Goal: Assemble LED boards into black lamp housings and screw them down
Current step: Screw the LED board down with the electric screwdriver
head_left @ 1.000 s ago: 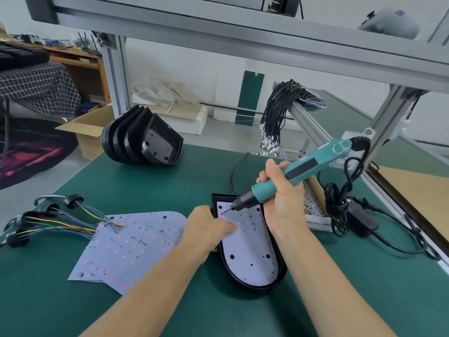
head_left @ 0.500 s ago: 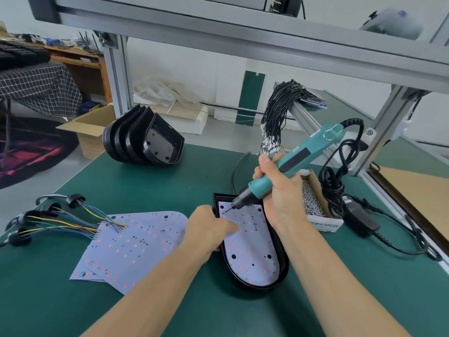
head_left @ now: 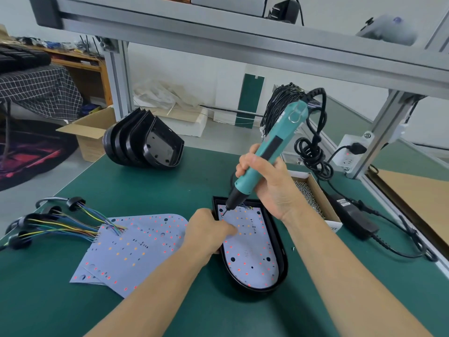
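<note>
LED board (head_left: 247,249) sits inside the black lamp housing (head_left: 283,259), which lies flat on the green bench (head_left: 145,186) directly in front of you. Your right hand (head_left: 269,188) is wrapped around the teal electric screwdriver (head_left: 272,152), held steeply tilted with its bit touching the board's far left corner. Your left hand (head_left: 210,233) rests at the housing's left rim, fingers curled onto the board near the bit; whether they pinch a screw cannot be told. Spare LED boards (head_left: 131,251) lie fanned just left of the housing, with coloured wire leads (head_left: 60,224) running off to the left. A nested stack of empty housings (head_left: 145,144) stands at the far side of the bench. An open box of screws (head_left: 313,193) lies just right of your right hand, beside a black power adapter (head_left: 352,217) and the coiled cord (head_left: 313,152).
</note>
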